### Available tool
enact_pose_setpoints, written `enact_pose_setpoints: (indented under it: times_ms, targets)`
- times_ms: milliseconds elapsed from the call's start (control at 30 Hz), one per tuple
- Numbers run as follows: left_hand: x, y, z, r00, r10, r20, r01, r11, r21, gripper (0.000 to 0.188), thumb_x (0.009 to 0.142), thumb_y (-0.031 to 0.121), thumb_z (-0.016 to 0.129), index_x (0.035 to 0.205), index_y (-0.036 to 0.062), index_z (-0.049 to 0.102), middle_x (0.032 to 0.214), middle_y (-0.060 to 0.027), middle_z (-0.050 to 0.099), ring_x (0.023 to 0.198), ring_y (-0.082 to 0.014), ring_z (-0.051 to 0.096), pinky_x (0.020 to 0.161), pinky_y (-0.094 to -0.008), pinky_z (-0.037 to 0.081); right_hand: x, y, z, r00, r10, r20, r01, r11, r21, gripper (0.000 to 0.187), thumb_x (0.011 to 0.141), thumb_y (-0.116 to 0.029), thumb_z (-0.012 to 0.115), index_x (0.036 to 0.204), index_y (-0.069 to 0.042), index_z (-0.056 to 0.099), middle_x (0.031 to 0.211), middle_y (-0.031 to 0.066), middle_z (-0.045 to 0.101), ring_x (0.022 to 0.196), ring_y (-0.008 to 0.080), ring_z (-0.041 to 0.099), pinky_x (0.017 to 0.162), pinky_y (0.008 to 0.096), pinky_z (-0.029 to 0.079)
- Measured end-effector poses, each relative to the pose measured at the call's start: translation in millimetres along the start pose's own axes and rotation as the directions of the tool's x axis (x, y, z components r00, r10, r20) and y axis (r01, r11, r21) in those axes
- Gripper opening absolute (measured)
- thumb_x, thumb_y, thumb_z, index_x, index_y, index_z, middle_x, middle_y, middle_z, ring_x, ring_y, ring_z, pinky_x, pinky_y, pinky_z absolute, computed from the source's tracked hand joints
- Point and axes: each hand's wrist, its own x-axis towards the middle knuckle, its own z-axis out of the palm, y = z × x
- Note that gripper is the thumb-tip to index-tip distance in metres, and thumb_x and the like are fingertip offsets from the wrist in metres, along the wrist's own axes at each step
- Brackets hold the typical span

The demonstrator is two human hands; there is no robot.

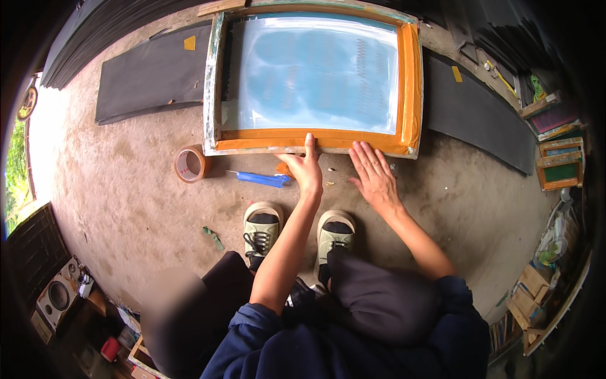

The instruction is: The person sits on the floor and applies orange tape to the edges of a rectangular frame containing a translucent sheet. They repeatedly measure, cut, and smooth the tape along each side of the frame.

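Observation:
A screen printing frame (pixel 211 120) with a pale blue mesh (pixel 303 76) lies in front of me. Orange-brown tape (pixel 265 137) lines its near and right sides. My left hand (pixel 306 169) grips the near edge, its thumb up on the tape and a finger reaching left along the rim; its other fingers are partly hidden. My right hand (pixel 377 174) rests flat further right, fingertips on that edge, fingers stretched out. A roll of brown tape (pixel 190 164) stands to the left. Between it and my left hand lies a blue box cutter (pixel 262 179), beside a crumpled orange scrap (pixel 285 169).
Black sheets (pixel 148 76) extend out on the left, and another black sheet (pixel 480 110) on the right, each with an orange tape piece. Stacked dark sheets stand behind. Small frames (pixel 560 163) lean at the right. A speaker (pixel 58 295) is at lower left.

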Motion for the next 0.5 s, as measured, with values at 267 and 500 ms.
enact_pose_setpoints:
  times_ms: [267, 500]
  targets:
    - [-4, 19, 4, 0.994, -0.107, 0.009, 0.107, 0.994, -0.006, 0.098, 0.085, 0.027, 0.062, 0.138, 0.0091, -0.018, 0.139, -0.018, 0.019, 0.118, -0.0262, 0.042, 0.089, -0.0425, 0.049, -35, -1, -12, 0.952, 0.293, -0.084, -0.299, 0.952, -0.064, 0.061, 0.089, -0.031, 0.048, 0.139, -0.005, 0.025, 0.146, 0.009, 0.022, 0.135, 0.0211, 0.02, 0.11, 0.0436, 0.016]
    - [-10, 18, 7, 0.992, -0.122, 0.014, 0.122, 0.992, -0.008, 0.097, 0.084, 0.028, 0.063, 0.139, 0.0122, -0.014, 0.14, -0.016, 0.018, 0.119, -0.026, 0.04, 0.09, -0.0444, 0.046, 31, -33, 8, 0.977, 0.194, -0.087, -0.184, 0.977, 0.11, 0.068, 0.087, -0.035, 0.05, 0.141, -0.006, 0.019, 0.147, 0.0087, 0.019, 0.136, 0.0211, 0.018, 0.112, 0.0399, 0.013]
